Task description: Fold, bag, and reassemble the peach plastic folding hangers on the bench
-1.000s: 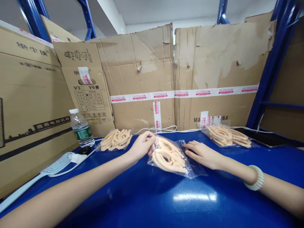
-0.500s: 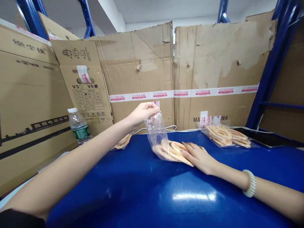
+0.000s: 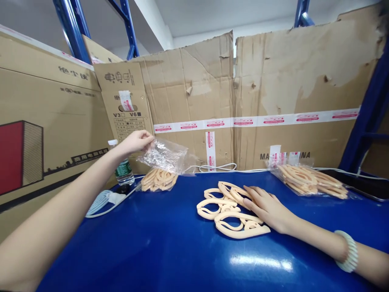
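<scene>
My left hand (image 3: 139,142) is raised above the back left of the table, its fingers pinched on the edge of a clear plastic bag (image 3: 170,156). The bag hangs crumpled to the right and looks empty. Several beige plastic folding hangers (image 3: 240,234) lie loose in an overlapping group on the blue table. My right hand (image 3: 269,207) rests against the right side of that group, fingers stretched out and apart, touching the hangers without a grip. Just below the bag is a packet of similar hangers (image 3: 159,180).
More bagged hangers (image 3: 299,178) lie at the back right, beside a dark flat device (image 3: 361,184). A water bottle (image 3: 124,172) and a coiled white cable (image 3: 101,202) are at the left. Cardboard boxes (image 3: 188,89) wall in the back of the blue table (image 3: 170,251).
My left hand has drawn the bag off the hangers and away to the left. The hangers now lie loose and spread under my right hand. The camera view has shifted somewhat.
</scene>
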Available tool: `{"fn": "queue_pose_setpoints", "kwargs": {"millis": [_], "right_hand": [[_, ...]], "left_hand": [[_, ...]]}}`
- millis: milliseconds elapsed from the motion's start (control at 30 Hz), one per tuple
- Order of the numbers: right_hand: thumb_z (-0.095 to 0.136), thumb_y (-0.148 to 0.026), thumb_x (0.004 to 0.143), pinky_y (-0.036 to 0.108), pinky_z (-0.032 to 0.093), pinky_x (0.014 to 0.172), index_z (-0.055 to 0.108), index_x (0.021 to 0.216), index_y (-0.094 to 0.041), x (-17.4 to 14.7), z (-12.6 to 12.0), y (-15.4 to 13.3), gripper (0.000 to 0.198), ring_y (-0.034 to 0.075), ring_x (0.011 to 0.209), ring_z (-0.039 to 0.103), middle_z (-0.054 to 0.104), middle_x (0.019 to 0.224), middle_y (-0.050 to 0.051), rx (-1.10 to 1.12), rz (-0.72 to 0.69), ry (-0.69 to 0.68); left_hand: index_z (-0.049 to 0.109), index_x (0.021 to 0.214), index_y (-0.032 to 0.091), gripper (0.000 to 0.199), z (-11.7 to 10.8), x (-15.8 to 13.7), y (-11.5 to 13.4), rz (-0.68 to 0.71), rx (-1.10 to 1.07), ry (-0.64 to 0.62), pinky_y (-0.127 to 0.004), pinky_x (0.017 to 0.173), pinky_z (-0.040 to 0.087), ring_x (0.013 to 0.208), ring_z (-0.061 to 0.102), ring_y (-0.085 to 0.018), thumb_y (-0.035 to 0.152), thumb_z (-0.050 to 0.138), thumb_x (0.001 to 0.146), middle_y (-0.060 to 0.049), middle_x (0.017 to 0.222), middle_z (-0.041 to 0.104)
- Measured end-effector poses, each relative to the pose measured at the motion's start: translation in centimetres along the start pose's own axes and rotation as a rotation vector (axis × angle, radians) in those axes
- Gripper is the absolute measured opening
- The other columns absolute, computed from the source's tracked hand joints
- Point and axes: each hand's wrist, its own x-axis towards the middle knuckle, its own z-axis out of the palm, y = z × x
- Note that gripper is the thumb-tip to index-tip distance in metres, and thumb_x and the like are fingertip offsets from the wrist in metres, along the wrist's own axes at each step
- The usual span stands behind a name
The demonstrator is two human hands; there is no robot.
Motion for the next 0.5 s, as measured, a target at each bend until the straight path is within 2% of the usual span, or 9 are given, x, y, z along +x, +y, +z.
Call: {"fn": "queue_pose_setpoints", "kwargs": {"millis": [67, 167, 233, 300, 400, 500], "right_hand": [[0.022, -0.055, 0.099, 0.058, 0.039, 0.102, 0.045, 0.143, -0.019, 0.0, 0.0, -0.1, 0.061, 0.035, 0.131, 0.043, 0.049, 0.141, 0.016, -0.005, -0.022, -0.001], [0.024, -0.056, 0.098, 0.057, 0.04, 0.101, 0.048, 0.14, -0.018, -0.1, -0.1, -0.2, 0.061, 0.035, 0.129, 0.045, 0.051, 0.138, 0.016, -0.003, -0.008, 0.029], [0.026, -0.057, 0.097, 0.055, 0.042, 0.101, 0.049, 0.139, -0.016, -0.2, -0.2, -0.2, 0.063, 0.035, 0.128, 0.046, 0.052, 0.137, 0.017, 0.0, 0.028, 0.053], [0.025, -0.058, 0.097, 0.055, 0.042, 0.101, 0.05, 0.138, -0.017, -0.2, -0.4, -0.4, 0.063, 0.035, 0.129, 0.045, 0.051, 0.138, 0.017, 0.002, 0.043, 0.062], [0.026, -0.06, 0.097, 0.056, 0.039, 0.105, 0.046, 0.142, -0.018, -0.5, -0.7, -1.1, 0.065, 0.034, 0.134, 0.041, 0.047, 0.143, 0.017, -0.002, 0.014, 0.074], [0.034, -0.064, 0.095, 0.062, 0.032, 0.108, 0.039, 0.148, -0.021, -1.3, -1.1, -2.5, 0.069, 0.039, 0.141, 0.028, 0.036, 0.152, 0.017, -0.046, -0.05, 0.083]], "left_hand": [[0.057, 0.078, 0.014, 0.018, 0.8, 0.0, -3.6, -0.073, 0.135, 0.099, -0.026, 0.06, 0.047, 0.057, 0.057, -0.013, 0.026, 0.055, 0.091, 0.0, 0.067, 0.061], [0.061, 0.096, 0.013, 0.021, 3.1, -0.8, -7.5, -0.121, 0.305, 0.197, -0.035, 0.076, 0.052, 0.077, 0.062, -0.017, 0.033, 0.058, 0.094, -0.003, 0.087, 0.064], [0.059, 0.111, 0.013, 0.028, 4.6, -1.4, -8.8, -0.09, 0.388, 0.231, -0.042, 0.087, 0.049, 0.096, 0.062, -0.022, 0.035, 0.057, 0.094, -0.008, 0.107, 0.063], [0.052, 0.124, 0.013, 0.037, 5.7, -2.1, -9.1, -0.035, 0.46, 0.257, -0.049, 0.099, 0.041, 0.118, 0.052, -0.029, 0.035, 0.054, 0.095, -0.014, 0.129, 0.053], [0.048, 0.134, 0.014, 0.042, 7.0, -2.9, -8.7, 0.075, 0.538, 0.168, -0.051, 0.11, 0.029, 0.134, 0.038, -0.033, 0.032, 0.042, 0.097, -0.016, 0.143, 0.044], [0.043, 0.142, 0.022, 0.051, 8.3, -3.2, -8.7, 0.141, 0.585, -0.011, -0.054, 0.112, 0.025, 0.141, 0.029, -0.035, 0.045, 0.035, 0.097, -0.012, 0.153, 0.036]]}}
